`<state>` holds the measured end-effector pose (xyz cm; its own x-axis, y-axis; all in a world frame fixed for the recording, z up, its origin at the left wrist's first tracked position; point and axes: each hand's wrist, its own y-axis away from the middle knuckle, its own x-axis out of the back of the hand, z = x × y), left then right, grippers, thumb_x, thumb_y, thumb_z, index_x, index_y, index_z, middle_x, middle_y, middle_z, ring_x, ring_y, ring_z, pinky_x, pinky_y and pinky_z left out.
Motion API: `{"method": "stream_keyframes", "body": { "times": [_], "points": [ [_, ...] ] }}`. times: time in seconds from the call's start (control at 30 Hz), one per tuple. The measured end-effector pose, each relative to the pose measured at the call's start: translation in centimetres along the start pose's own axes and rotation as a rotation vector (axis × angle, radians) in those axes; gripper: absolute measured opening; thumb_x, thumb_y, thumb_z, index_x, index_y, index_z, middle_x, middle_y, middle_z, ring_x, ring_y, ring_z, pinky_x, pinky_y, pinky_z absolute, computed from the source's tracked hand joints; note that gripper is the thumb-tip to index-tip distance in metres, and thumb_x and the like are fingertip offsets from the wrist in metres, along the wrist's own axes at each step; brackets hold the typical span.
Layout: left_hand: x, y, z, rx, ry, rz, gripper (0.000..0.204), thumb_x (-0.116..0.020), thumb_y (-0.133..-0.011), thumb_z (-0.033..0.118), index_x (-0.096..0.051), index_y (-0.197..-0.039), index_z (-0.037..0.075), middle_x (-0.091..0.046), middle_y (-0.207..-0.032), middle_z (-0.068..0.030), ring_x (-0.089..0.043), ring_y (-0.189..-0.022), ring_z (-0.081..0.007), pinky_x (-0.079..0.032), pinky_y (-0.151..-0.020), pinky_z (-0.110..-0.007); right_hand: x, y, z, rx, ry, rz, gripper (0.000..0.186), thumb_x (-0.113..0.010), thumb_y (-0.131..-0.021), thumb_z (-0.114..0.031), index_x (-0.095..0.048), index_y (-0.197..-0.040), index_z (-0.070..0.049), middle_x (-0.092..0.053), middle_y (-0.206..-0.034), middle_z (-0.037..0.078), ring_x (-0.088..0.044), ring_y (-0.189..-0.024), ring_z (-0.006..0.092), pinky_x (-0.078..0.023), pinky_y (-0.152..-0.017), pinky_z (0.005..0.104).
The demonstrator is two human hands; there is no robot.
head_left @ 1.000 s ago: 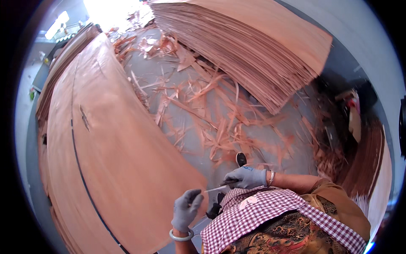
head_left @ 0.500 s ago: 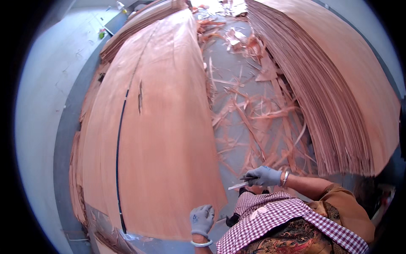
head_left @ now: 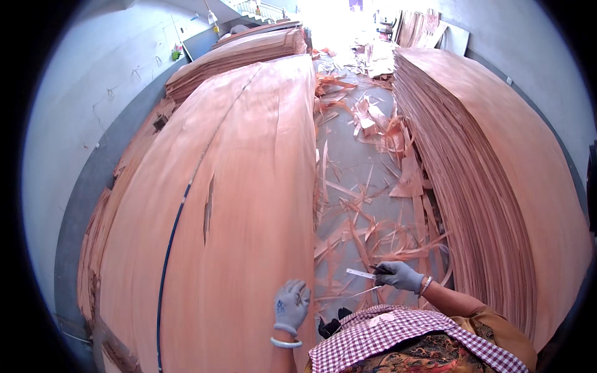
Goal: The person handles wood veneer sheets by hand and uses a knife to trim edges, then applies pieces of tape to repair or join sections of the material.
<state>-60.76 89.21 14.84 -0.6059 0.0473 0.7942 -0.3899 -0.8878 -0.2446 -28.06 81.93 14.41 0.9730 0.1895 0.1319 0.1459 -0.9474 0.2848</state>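
A large stack of thin reddish wood veneer (head_left: 255, 236) fills the left side, its top sheet broad and smooth. Above its near right part is my left hand (head_left: 292, 306), in a grey glove, fingers curled into a loose fist with nothing sticking out. To the right, over the aisle, my gloved right hand (head_left: 401, 277) grips a knife (head_left: 359, 273) by its dark handle; the flat pale blade points left. A long split (head_left: 208, 214) shows in the top sheet. Left of it, a thin dark rod (head_left: 169, 255) runs lengthwise along the sheet.
Veneer scraps and strips (head_left: 367, 239) litter the grey floor (head_left: 348, 149) between the stacks. A second tall veneer stack (head_left: 479, 174) lines the right side. Another stack (head_left: 249, 55) stands beyond the left one. Pale walls (head_left: 68, 143) rise on both sides.
The view has tilted up, showing more of the far end. My left hand has moved from beside the sheet's near corner to above the sheet. My right hand still holds the knife.
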Motion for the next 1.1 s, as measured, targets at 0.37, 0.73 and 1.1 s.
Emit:
{"method": "stream_keyframes", "body": {
  "times": [0.37,0.73,1.1],
  "points": [
    [-8.2,-34.3,-7.9,0.080,-0.477,0.153,0.056,-0.045,-0.091,0.044,-0.046,-0.134,0.008,-0.036,-0.144,-0.0121,-0.028,-0.135,-0.0341,-0.017,-0.110,-0.051,16.2,-27.7,-6.2,0.010,-0.022,-0.088,0.013,-0.061,-0.089,-0.013,-0.060,-0.095,-0.001,-0.059,-0.079,-0.001,-0.053,-0.072,0.0066,-0.046,-0.067,0.0229],
    [-10.6,-39.9,-9.9,0.311,-0.559,-0.093,0.070,-0.051,-0.087,0.041,-0.031,-0.142,0.004,-0.027,-0.149,-0.0142,-0.023,-0.138,-0.0322,-0.011,-0.113,-0.052,15.2,-61.6,-17.1,-0.025,0.208,-0.521,0.010,-0.055,-0.085,-0.009,-0.058,-0.093,-0.003,-0.061,-0.072,0.003,-0.057,-0.061,0.0112,-0.046,-0.055,0.0261],
    [-12.0,-48.1,-14.0,0.325,-0.460,0.150,0.052,-0.055,-0.085,0.027,-0.046,-0.132,0.005,-0.044,-0.138,-0.0136,-0.040,-0.128,-0.0299,-0.024,-0.108,-0.050,12.9,-66.1,-16.9,-0.049,0.511,-0.651,0.015,-0.060,-0.081,-0.016,-0.058,-0.090,-0.004,-0.064,-0.071,0.008,-0.062,-0.063,0.0200,-0.047,-0.054,0.0339]
  ]
}}
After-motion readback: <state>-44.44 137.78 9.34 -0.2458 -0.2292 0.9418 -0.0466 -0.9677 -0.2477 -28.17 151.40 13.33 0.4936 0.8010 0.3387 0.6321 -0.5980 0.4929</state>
